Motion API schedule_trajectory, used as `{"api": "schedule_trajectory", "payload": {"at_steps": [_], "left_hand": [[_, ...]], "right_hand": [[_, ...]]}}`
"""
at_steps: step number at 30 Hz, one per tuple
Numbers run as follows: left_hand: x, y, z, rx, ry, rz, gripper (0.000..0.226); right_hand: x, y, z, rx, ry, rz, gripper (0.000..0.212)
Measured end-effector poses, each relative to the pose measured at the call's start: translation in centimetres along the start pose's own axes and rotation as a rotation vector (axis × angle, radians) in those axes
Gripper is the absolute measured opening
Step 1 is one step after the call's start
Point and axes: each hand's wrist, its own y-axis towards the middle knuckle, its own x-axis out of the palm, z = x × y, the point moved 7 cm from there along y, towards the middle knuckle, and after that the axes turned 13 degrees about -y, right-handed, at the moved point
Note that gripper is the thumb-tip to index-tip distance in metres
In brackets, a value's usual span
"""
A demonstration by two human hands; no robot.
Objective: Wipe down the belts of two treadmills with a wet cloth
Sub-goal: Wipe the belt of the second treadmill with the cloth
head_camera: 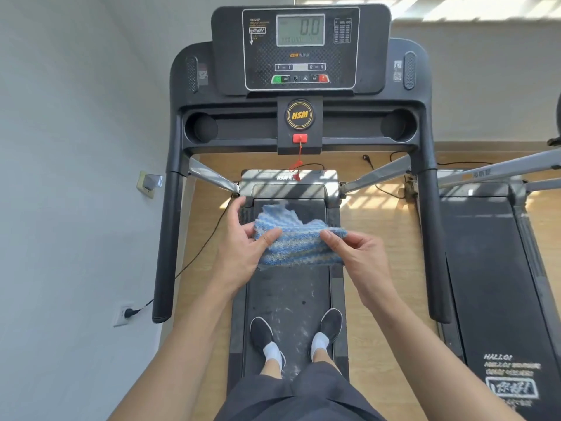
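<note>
While the person stands on the dusty belt (288,299) of the near treadmill (299,123), both hands hold a blue striped cloth (293,241) up in the air above it. Left hand (243,247) grips the cloth's left edge, thumb on top; right hand (355,253) pinches its right edge. A second treadmill (498,268) stands just beside, on the right.
</note>
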Motion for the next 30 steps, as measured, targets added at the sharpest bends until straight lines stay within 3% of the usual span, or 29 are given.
{"api": "schedule_trajectory", "payload": {"at_steps": [3,6,9,12,16,18,20,23,27,30], "left_hand": [[0.2,-0.1,0.0,-0.031,-0.112,-0.130,0.058],[0.2,-0.4,0.0,-0.068,0.086,-0.224,0.041],[-0.2,-0.4,1.1,0.074,0.306,-0.140,0.027],[-0.6,0.1,1.8,0.187,0.372,-0.046,0.020],[-0.2,-0.3,2.0,0.282,0.478,-0.078,0.019],[0.2,-0.7,2.3,0.238,0.323,-0.191,0.021],[1.0,-1.0,2.1,0.101,-0.017,-0.328,0.027],[1.1,-0.6,0.9,-0.076,-0.349,-0.263,0.028],[1.3,-0.4,-0.7,-0.195,-0.431,-0.168,0.025],[1.7,-0.7,-0.9,-0.243,-0.469,-0.219,0.026]], "right_hand": [[-0.4,-0.3,-0.2,-0.014,0.052,-0.001,0.022],[-0.6,-0.7,-0.4,-0.043,0.081,-0.047,0.020],[-1.3,-0.8,-0.1,-0.087,-0.018,0.010,0.018],[-1.8,-0.9,-0.2,-0.148,-0.123,0.086,0.017],[-1.2,-1.1,-0.7,-0.156,-0.080,0.033,0.020],[-1.2,-1.1,-1.2,-0.152,0.000,0.052,0.021],[-0.9,-1.1,-2.1,-0.210,0.030,0.042,0.020],[-0.6,-0.3,-2.2,-0.167,0.057,-0.030,0.020],[0.5,1.4,0.7,0.054,0.022,-0.199,0.046],[3.1,1.1,3.1,0.210,0.017,-0.479,0.078]]}}
